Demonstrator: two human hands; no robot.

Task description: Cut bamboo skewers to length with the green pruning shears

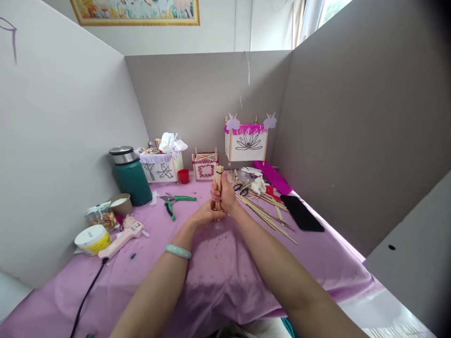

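A bundle of short wooden sticks (219, 175) stands upright in my two hands over the middle of the purple cloth (211, 253). A dark band circles the bundle near its top. My right hand (226, 192) is wrapped round the upper part, its thumb pointing up along the sticks. Lower down, my left hand (207, 213) closes round the bottom of the bundle; a pale green bangle (178, 251) sits on that forearm. Parts of both hands' fingers are hidden behind the sticks. Beyond the bundle stands a small stick-framed box (206, 169) with a red squiggle on its side.
Green-handled pruning shears (172, 201) lie left. Further left are a pink glue gun (123, 239), a yellow-and-white tub (93, 239) and a teal bottle (133, 180). Loose sticks (268, 217), scissors (241, 189) and a black phone (302, 213) lie right. A lantern-like box (246, 146) stands behind.
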